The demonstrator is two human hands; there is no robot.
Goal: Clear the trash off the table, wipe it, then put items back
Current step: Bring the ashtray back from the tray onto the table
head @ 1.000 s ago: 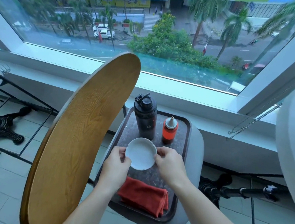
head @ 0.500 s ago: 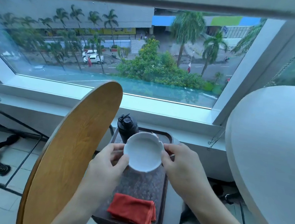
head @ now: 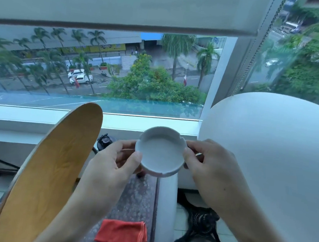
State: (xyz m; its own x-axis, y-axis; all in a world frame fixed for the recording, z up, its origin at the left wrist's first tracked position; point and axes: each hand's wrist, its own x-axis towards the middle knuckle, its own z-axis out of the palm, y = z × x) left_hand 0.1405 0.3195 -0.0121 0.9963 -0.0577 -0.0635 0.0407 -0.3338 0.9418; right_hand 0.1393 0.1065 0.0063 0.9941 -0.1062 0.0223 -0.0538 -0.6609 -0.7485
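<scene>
at bottom centre a folded red cloth lies on the dark tray, its lower edge cut off. mid-frame, the left hand and right hand pinch a white ashtray by its rim, held above the tray. behind it a black bottle is mostly hidden; no label is readable. the white table fills the right.

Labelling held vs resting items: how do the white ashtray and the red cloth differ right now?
The white ashtray is lifted in the air, pinched at its rim by the left hand and right hand; the red cloth lies untouched on the dark tray. The ashtray is rigid, round and notched; the cloth is soft, folded and roughly rectangular. The ashtray sits farther from the camera, the cloth at the tray's near end.
</scene>
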